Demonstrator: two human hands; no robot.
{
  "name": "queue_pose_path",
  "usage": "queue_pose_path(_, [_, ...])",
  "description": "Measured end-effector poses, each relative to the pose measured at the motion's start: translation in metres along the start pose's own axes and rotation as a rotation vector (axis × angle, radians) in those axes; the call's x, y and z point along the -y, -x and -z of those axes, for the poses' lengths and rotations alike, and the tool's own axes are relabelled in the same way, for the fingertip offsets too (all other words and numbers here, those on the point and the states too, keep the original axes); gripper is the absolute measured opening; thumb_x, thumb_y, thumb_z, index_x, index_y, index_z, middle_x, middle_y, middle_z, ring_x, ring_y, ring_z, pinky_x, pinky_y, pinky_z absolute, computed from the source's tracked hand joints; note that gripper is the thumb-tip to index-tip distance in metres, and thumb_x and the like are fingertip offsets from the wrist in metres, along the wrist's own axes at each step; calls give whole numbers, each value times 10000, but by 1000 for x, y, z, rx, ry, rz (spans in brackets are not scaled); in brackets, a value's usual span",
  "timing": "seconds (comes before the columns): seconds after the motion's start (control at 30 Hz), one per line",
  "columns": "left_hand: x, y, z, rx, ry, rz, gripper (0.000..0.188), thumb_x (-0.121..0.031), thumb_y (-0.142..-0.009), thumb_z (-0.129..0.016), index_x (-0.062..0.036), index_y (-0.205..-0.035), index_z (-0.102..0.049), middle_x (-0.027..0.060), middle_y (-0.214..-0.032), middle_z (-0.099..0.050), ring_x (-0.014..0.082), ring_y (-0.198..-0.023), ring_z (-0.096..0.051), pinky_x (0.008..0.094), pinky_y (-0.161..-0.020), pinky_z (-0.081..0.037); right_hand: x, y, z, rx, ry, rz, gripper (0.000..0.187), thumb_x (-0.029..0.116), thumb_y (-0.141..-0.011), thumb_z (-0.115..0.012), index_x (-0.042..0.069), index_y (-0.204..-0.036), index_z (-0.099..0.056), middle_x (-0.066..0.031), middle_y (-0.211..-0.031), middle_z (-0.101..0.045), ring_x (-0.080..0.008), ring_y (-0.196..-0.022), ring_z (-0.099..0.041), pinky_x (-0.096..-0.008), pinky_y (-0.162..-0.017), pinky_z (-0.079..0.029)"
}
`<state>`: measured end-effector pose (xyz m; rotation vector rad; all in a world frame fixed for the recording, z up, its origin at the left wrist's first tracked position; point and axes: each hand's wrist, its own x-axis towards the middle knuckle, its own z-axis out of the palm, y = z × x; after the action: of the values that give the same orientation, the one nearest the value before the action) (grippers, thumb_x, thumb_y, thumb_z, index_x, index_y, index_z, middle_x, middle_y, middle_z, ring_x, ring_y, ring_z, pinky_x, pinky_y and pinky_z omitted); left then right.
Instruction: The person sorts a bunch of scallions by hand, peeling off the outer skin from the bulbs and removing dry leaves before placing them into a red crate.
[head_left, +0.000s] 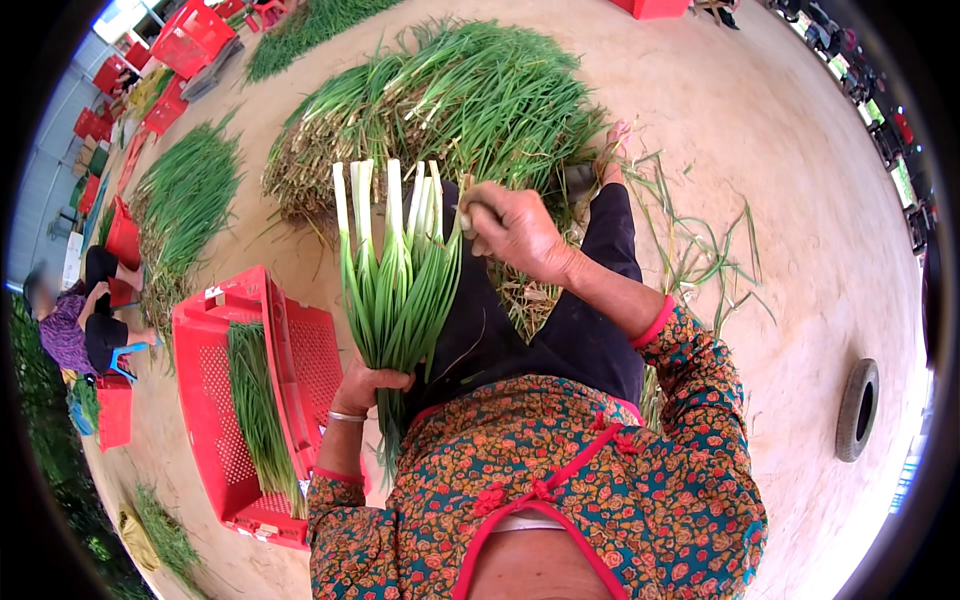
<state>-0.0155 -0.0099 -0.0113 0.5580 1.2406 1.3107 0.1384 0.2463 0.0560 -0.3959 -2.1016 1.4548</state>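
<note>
Two hands work at the centre of the frame. The left hand (368, 383), low and left of centre, is wrapped tightly around the green leaf end of a bunch of green onions (398, 280), which stands upright with its white stalk ends fanned out at the top. The right hand (515, 232), just right of those white ends, is curled closed with the fingers pinching a single pale stalk (464, 205) beside the bunch. A thin bracelet (346, 416) circles the left wrist. Both arms wear sleeves in an orange and teal flower print, and dark trousers (540, 320) cover the lap behind the bunch. To the lower left lies a red plastic crate (215, 400) with a row of trimmed green onions inside. Above the hands, at upper centre, a large heap of untrimmed green onions (450, 105) rests on the bare ground (800, 200). Another person (75, 320) sits at the left edge beside more red crates.
</note>
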Motion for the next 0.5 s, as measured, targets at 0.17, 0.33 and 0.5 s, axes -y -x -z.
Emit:
queue_pose_path(0.17, [3, 0, -1, 0, 2, -14, 502, 7, -544, -673, 40, -1039, -598, 129, -860, -646, 197, -595, -582, 302, -527, -481, -5, -7, 48, -248, -426, -121, 165, 98, -954, -451, -23, -1004, -552, -89, -803, -622, -147, -650, -635, -262, -585, -546])
queue_pose_path(0.33, [4, -1, -2, 0, 52, -7, 468, 53, -561, -664, 40, -1026, -613, 121, -874, -660, 192, -623, -596, 299, -551, -496, -9, 4, 51, -366, 3, -3, 147, 17, -908, -467, -39, -1001, -566, -96, -849, -630, -157, -679, -646, -262, -645, -538])
queue_pose_path(0.5, [1, 2, -1, 3, -18, 3, 476, 54, -549, -678, 31, -1021, -629, 113, -910, -668, 199, -753, -620, 302, -655, -511, -4, 1, 15, -219, 357, 193, 456, 83, -799, -690, 45, -1210, -494, -92, -847, -571, -154, -643, -566, -291, -608, -475])
